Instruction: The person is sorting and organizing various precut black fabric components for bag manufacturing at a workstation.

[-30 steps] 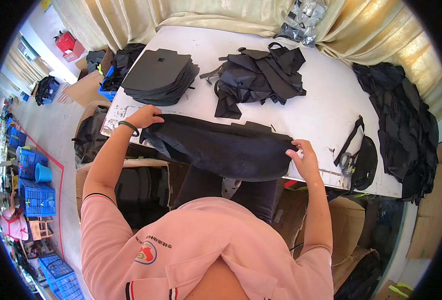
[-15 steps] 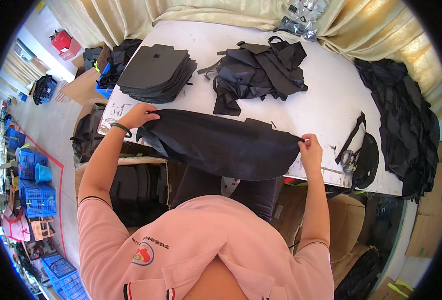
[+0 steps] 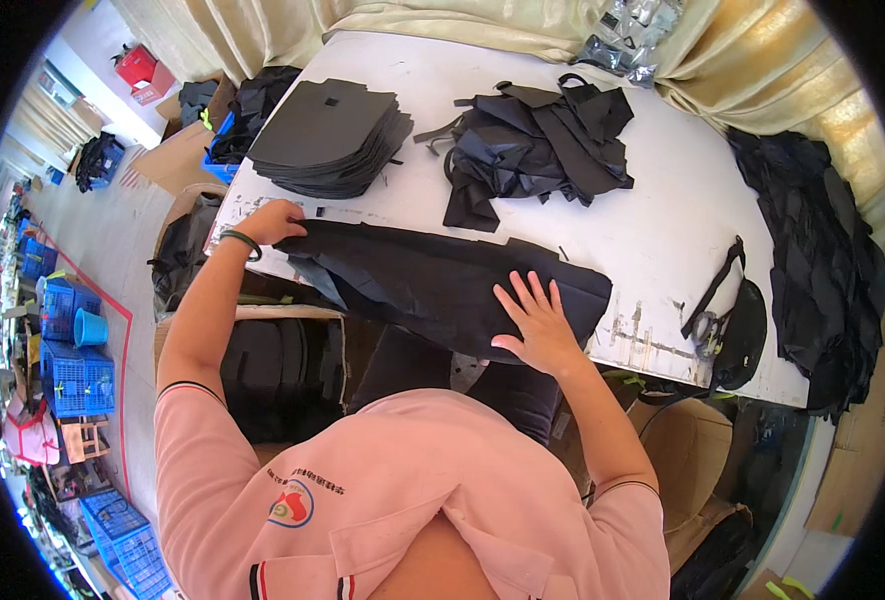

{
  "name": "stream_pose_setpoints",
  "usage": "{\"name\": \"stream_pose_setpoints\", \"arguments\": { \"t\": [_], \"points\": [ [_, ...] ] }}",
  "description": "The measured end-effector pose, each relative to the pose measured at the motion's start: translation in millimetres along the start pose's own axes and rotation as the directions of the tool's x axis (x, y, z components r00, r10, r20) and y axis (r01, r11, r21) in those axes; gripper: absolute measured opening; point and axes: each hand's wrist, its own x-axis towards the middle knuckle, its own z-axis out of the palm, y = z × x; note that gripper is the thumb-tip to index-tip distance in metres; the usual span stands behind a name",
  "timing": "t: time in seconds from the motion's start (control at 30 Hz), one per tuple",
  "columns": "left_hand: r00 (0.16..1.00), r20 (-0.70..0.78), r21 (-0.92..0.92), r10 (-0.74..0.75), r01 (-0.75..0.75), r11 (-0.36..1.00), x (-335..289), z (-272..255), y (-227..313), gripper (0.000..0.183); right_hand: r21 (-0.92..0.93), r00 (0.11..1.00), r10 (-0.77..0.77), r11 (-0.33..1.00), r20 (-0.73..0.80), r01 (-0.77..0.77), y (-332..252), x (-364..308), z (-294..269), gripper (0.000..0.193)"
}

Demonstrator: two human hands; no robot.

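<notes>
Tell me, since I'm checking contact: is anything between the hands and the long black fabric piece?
Nothing visible. The right hand lies flat on the long black fabric piece, and the left hand rests at its far left end on the white table.

A sewing workshop: stacked black cut fabric panels (image 3: 327,135) and heaped black straps (image 3: 537,145) cover a white worktable (image 3: 662,220), blue plastic crates (image 3: 67,345) nearby.

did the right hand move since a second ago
Yes. The right hand left the end of the black fabric nearest the table's front edge and now lies flat on it, further left.
</notes>
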Motion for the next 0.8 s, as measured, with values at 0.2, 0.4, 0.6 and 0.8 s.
{"name": "stream_pose_setpoints", "arguments": {
  "t": [0.2,0.4,0.6,0.8],
  "points": [
    [0.932,0.110,-0.132,-0.346,0.359,0.924,-22.6,-38.1,-8.7,0.020,-0.012,0.999,-0.006,1.000,0.036,0.006,-1.9,1.9,-3.9,0.083],
    [0.988,0.006,-0.438,-0.153,0.140,0.888,-18.4,-49.3,9.3,0.027,-0.021,0.996,0.020,1.000,0.093,-0.018,-5.6,7.2,-7.5,0.085],
    [0.933,0.100,-0.990,0.345,0.060,0.126,-42.4,5.7,95.0,0.024,-0.028,0.997,0.040,0.999,0.073,-0.038,-5.1,6.1,-5.7,0.086],
    [0.902,0.280,-0.864,-0.328,0.386,0.325,-31.2,38.7,26.6,0.021,-0.029,0.998,0.033,0.999,0.048,-0.032,-3.4,2.2,-4.2,0.086]
  ]
}}
